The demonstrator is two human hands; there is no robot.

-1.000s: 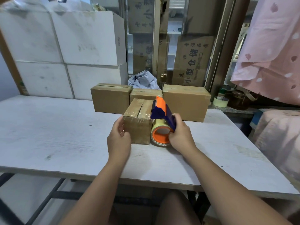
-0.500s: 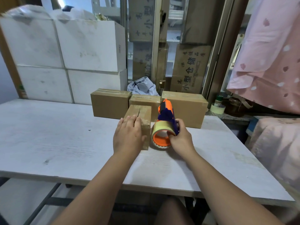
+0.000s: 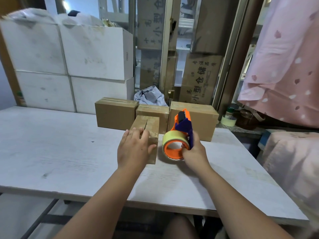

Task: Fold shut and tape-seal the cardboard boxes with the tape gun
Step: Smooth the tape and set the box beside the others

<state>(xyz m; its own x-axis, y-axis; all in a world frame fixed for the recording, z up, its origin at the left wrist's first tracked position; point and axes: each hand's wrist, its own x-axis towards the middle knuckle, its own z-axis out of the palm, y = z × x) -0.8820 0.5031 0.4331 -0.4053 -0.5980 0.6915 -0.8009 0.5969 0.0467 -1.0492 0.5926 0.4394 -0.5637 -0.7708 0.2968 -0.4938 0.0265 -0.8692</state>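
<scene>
Dead centre of the frame sits the small cardboard box [image 3: 149, 122], flaps folded down with a dark slit running along the top and a shiny strip of tape showing at its near edge. The left hand [image 3: 133, 149] lies flat over that near end, fingers straight across the top and thumb down the front face, pressing rather than gripping. Just to the right, the right hand [image 3: 194, 152] is wrapped tight around the handle of the tape gun [image 3: 183, 124], orange head tilted up and away. Its yellowish tape roll [image 3: 170, 139] sits low beside the box, close but not touching it; whether the roll rests on the table [image 3: 51, 144] is hard to tell.

Behind the box, three closed cartons line up across the middle of the frame: the left carton [image 3: 115, 112], the middle carton [image 3: 153, 112] right against the small box's far end, and the right carton [image 3: 203, 121] behind the gun. Further back, a crumpled grey bag [image 3: 150, 96]. White boxes [image 3: 69, 57] are stacked at upper left, printed brown cartons [image 3: 200, 78] stand behind the glass at upper centre, and pink cloth [image 3: 284, 66] hangs down the right side.
</scene>
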